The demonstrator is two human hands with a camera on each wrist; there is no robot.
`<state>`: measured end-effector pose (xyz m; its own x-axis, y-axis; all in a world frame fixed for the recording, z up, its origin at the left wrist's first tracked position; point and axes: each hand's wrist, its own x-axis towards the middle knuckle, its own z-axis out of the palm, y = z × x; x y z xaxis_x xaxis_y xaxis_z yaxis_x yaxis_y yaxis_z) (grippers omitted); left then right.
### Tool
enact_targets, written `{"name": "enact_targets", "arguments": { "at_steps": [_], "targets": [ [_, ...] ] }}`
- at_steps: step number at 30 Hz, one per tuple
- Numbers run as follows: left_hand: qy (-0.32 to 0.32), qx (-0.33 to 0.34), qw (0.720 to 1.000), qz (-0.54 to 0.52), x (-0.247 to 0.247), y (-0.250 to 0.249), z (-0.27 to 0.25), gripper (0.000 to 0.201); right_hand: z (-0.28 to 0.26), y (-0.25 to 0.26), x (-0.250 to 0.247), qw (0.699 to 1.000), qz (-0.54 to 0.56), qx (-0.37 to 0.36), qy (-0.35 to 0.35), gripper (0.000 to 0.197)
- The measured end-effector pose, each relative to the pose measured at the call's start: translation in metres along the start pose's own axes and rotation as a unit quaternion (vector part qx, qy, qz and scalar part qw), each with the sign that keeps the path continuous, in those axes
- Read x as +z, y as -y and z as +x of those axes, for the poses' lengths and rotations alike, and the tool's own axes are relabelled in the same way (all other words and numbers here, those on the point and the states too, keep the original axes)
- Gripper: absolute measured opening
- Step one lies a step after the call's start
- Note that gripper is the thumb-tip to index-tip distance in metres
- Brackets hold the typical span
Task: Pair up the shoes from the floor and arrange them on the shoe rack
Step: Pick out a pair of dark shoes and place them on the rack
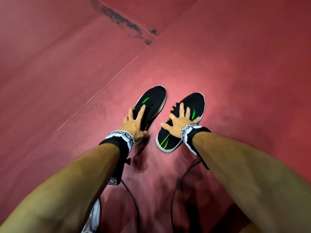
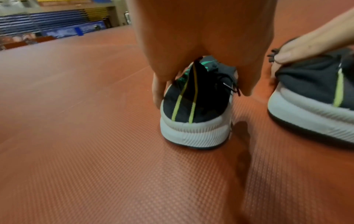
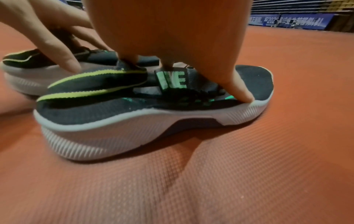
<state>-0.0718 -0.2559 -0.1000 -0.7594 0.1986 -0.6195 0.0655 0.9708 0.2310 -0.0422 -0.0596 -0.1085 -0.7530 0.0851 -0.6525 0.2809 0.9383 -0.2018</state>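
Two black sneakers with green stripes and white soles stand side by side on the red floor. My left hand [image 1: 138, 118] is on the left shoe [image 1: 154, 96]. In the left wrist view its fingers reach down both sides of that shoe [image 2: 195, 109] and grip it. My right hand [image 1: 178, 118] spans the right shoe [image 1: 196, 101] with spread fingers. In the right wrist view one fingertip reaches the sole edge of this shoe [image 3: 114, 109], whose upper is squashed flat. The thumb of the right hand [image 2: 298, 45] presses on the heel collar. No shoe rack is in view.
The floor is red textured matting with a seam line [image 1: 107, 88] and a dark scuffed strip [image 1: 121, 19] at the far left. Two black cables [image 1: 134, 199] hang from my wrists. Blue seating tiers [image 2: 57, 18] and a blue banner [image 3: 287, 21] lie far off.
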Motion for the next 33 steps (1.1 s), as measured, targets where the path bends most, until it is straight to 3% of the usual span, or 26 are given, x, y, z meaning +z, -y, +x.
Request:
{"name": "enact_targets", "arguments": {
  "at_steps": [3,5,8,10,14,17,25,27,29,33],
  "targets": [
    [-0.024,0.042,0.996,0.072,0.008,-0.002,-0.001,0.084,-0.004,-0.001,0.006,0.999,0.000,-0.024,-0.042,0.051],
    [-0.022,0.043,0.993,0.107,0.014,0.000,0.001,0.073,-0.007,0.000,0.010,0.998,-0.001,-0.035,-0.056,0.060],
    [-0.020,0.040,0.988,0.149,0.021,0.001,0.004,0.067,-0.012,-0.001,0.018,0.998,0.001,-0.031,-0.062,0.064],
    [-0.020,0.031,0.987,0.158,0.021,0.002,0.006,0.074,-0.015,-0.001,0.025,0.997,0.030,-0.011,-0.067,0.067],
    [-0.008,0.002,0.985,0.175,0.017,0.001,0.006,0.099,-0.021,0.001,0.038,0.996,0.066,0.034,-0.047,0.109],
    [-0.002,-0.007,0.985,0.174,0.013,-0.001,0.006,0.104,-0.020,0.006,0.037,0.996,0.059,0.042,-0.050,0.120],
    [-0.053,0.008,0.986,0.159,0.021,-0.014,0.002,0.095,-0.022,0.007,0.035,0.994,0.062,0.065,-0.058,0.107],
    [-0.065,0.013,0.986,0.156,0.023,-0.017,0.003,0.093,-0.025,-0.004,0.040,0.991,0.072,0.092,-0.068,0.113],
    [-0.076,0.024,0.985,0.155,0.025,-0.019,0.004,0.088,-0.027,-0.012,0.044,0.983,0.111,0.134,-0.063,0.120],
    [-0.094,0.054,0.983,0.149,0.022,-0.025,0.005,0.083,-0.026,-0.004,0.047,0.970,0.175,0.148,-0.079,0.110]
  ]
}}
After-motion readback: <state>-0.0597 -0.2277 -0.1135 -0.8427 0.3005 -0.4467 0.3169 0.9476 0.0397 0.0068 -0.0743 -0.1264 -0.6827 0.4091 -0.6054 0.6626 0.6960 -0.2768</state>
